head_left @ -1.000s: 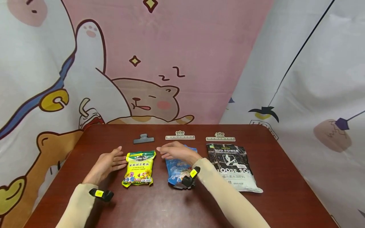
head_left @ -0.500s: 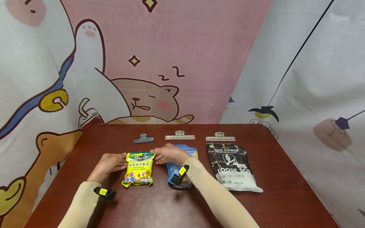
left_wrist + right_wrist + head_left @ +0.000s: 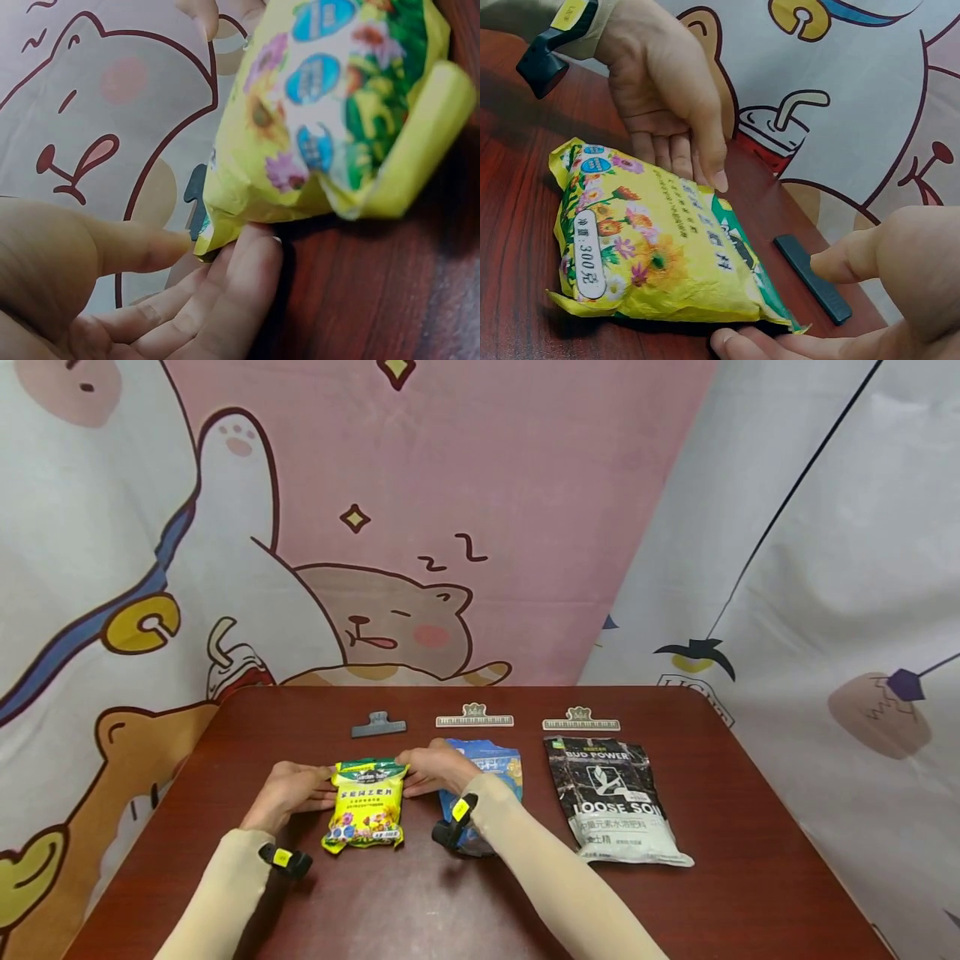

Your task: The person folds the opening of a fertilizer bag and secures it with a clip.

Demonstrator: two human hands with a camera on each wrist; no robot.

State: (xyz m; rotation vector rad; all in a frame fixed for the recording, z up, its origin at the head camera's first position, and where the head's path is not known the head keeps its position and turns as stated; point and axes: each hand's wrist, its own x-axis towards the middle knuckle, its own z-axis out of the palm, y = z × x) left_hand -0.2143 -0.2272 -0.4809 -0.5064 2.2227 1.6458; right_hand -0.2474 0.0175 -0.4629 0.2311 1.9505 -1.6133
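A yellow fertilizer bag (image 3: 367, 810) with a green top band and printed flowers lies on the table between both hands. At its upper left corner, my left hand (image 3: 288, 793) pinches the edge, the thumb tip (image 3: 180, 247) on top and the fingers underneath. My right hand (image 3: 435, 768) is at the upper right corner. In the right wrist view, its fingers (image 3: 739, 345) reach under the bag's edge while the thumb (image 3: 840, 259) stands raised apart from it. The right forearm and wrist partly cover a blue bag (image 3: 501, 764).
Behind the bags lie a dark grey clip (image 3: 378, 727) and two pale clips with a piano-key pattern, one middle (image 3: 474, 722) and one right (image 3: 581, 725). A black and white soil bag (image 3: 618, 810) lies at the right. A printed cloth (image 3: 525, 527) hangs behind the table.
Both hands have moved in to the yellow fertilizer bag's upper corners, the right hand coming left from over the blue bag, the left hand shifting slightly right.
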